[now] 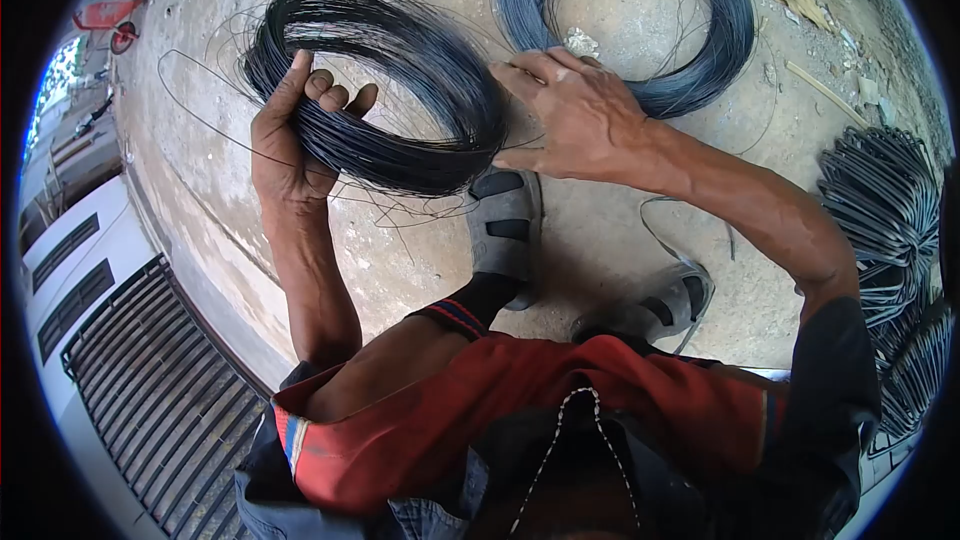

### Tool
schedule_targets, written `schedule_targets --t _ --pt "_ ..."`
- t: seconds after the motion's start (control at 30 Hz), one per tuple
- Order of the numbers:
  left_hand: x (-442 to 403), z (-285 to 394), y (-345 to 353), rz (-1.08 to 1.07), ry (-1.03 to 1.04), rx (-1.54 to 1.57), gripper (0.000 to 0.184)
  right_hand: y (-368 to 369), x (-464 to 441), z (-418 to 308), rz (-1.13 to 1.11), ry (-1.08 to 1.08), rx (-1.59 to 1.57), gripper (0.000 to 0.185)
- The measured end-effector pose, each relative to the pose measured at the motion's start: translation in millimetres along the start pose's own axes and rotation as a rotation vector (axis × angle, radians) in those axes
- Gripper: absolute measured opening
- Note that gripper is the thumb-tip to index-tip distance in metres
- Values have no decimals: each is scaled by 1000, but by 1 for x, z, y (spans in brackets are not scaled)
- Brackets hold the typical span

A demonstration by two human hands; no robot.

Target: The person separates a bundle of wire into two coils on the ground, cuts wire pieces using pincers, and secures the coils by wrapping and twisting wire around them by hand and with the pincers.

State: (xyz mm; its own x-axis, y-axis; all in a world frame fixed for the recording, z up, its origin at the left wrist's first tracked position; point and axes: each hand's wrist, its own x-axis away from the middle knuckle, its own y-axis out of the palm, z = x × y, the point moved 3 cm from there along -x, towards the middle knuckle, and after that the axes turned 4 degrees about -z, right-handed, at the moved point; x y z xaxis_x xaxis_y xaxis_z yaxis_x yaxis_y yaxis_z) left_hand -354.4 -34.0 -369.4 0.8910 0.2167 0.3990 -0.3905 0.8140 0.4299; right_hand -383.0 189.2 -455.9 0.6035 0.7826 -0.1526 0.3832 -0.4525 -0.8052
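My left hand [290, 135] is wrapped around the near-left side of a coil of thin dark wire [400, 155], with the thumb pointing up inside the ring. The coil is held tilted above the ground, and loose strands stick out on its left and underside. At the coil's right end is my right hand [580, 120], its thumb and fingers spread to either side of the wire; whether they press on it I cannot tell. A second wire coil [735, 10] lies flat on the ground beyond my right hand.
Bundles of bent dark metal rods [880, 200] lie at the right. My sandalled feet [503, 225] rest on the concrete ground [400, 260] below the coil. A red wheelbarrow [105, 15] stands far left, above a barred metal gate [165, 380]. A loose strap [665, 235] lies by my right foot.
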Motion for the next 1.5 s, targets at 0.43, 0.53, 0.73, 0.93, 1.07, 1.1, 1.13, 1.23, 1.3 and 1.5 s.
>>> schedule_targets --t 0.43,0.53,0.73,0.93,1.07,1.1,1.13,1.23,1.3,1.5 --pt "5 42 -33 -192 22 -20 34 -10 30 52 -433 232 -68 34" --pt "4 46 -40 -225 44 -27 35 -13 28 41 -414 155 -180 30" --pt "7 37 -33 -179 52 -57 34 -35 19 27 -359 10 -37 29" --pt "5 14 -11 -155 -3 -94 30 -32 30 8 -606 178 -296 32" --pt "9 6 -4 -197 -34 -130 31 -30 14 31 -487 384 -310 35" --pt "10 5 -4 -208 -37 -129 31 -28 5 40 -417 384 -302 37" --pt "11 5 -2 -220 -40 -129 31 -22 -3 47 -387 310 -222 37" --pt "15 3 5 -150 -52 -148 28 8 -24 66 -344 111 13 37" --pt "16 0 9 -116 -53 -161 26 28 -34 76 -381 1 157 36" --pt "16 -10 8 -29 -70 -321 24 35 -41 74 -385 -77 164 11"
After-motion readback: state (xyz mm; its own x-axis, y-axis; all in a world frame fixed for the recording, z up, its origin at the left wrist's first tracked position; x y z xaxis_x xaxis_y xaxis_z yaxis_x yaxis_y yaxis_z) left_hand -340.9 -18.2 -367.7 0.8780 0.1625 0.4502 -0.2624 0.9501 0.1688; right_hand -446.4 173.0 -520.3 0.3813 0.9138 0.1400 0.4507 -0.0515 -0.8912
